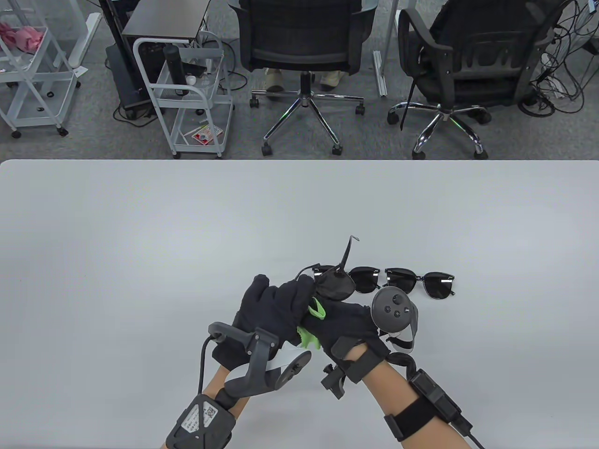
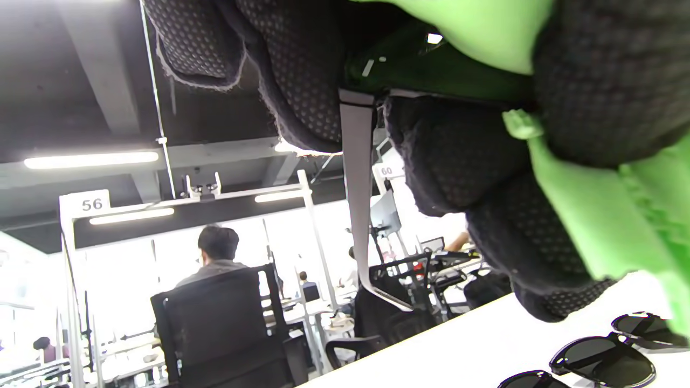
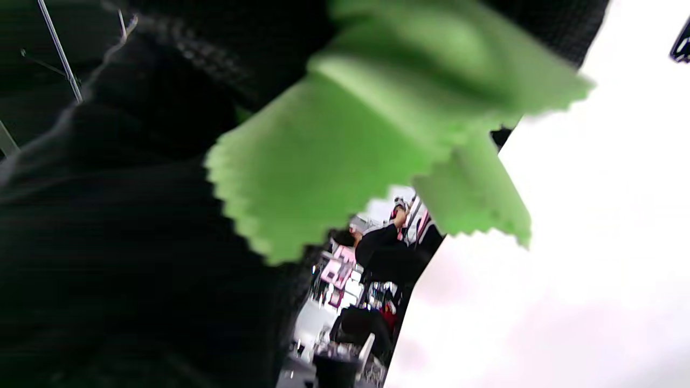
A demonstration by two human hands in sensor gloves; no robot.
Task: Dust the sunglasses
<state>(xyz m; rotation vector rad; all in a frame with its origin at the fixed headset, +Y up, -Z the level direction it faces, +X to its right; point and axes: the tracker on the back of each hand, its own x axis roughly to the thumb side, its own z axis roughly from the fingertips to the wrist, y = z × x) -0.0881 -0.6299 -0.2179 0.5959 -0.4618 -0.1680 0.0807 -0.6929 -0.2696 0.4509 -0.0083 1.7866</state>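
Observation:
My left hand (image 1: pixel 285 294) grips a dark pair of sunglasses (image 1: pixel 336 286) lifted off the white table (image 1: pixel 140 243), one temple arm (image 1: pixel 348 250) sticking up and away. My right hand (image 1: pixel 344 322) pinches a green cloth (image 1: pixel 317 309) pressed against the held pair, right between both hands. The left wrist view shows the cloth (image 2: pixel 582 215) wrapped round my right hand's fingers, under the held lens (image 2: pixel 431 70), with the temple arm (image 2: pixel 358 215) hanging down. The cloth's zigzag edge (image 3: pixel 334 161) fills the right wrist view; the lens is hidden there.
Two more dark pairs of sunglasses lie on the table just beyond my hands: one (image 1: pixel 366 279) partly behind the held pair, another (image 1: pixel 421 282) to its right; they also show in the left wrist view (image 2: pixel 604 366). Office chairs (image 1: pixel 304 42) and a white cart (image 1: pixel 192 98) stand past the far edge.

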